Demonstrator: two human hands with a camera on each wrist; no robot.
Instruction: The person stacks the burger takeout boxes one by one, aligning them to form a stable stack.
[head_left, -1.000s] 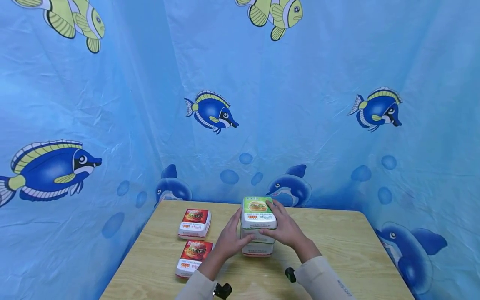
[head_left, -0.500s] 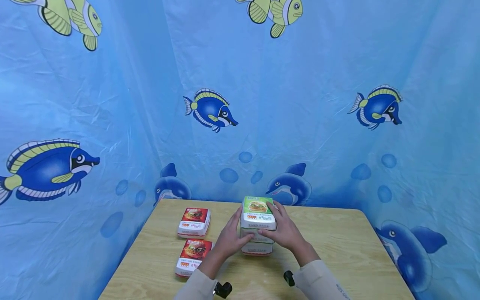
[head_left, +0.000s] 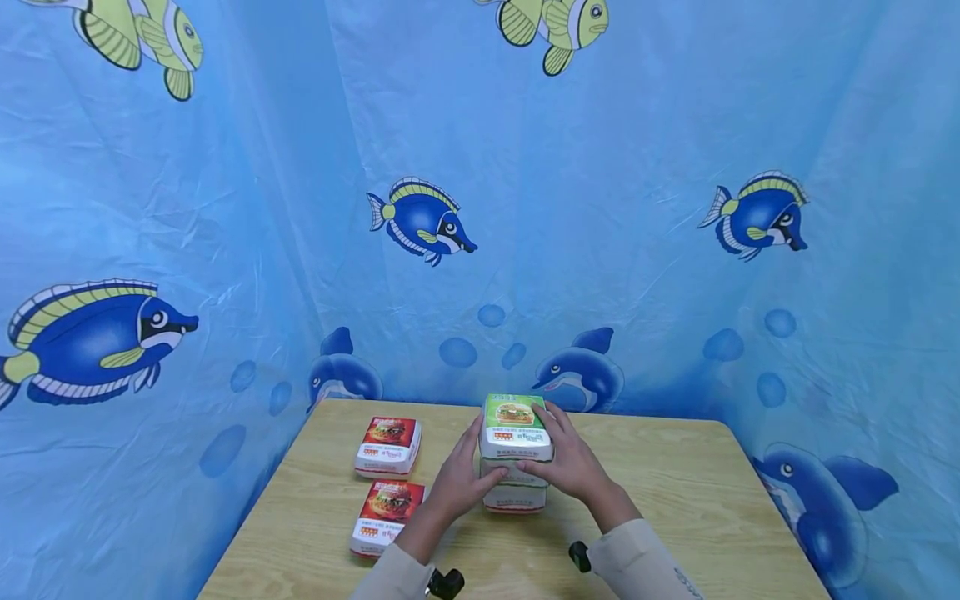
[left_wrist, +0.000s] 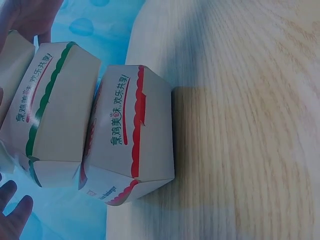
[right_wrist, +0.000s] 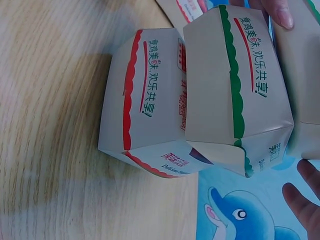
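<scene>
Beige sleeves (head_left: 639, 557) accompany small black wrist devices (head_left: 450, 583).

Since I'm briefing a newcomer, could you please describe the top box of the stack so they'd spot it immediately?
On the wooden table, a three-box stack stands right of two red-topped boxes. Its uppermost box, between the hands, has the only green top in view.
</scene>
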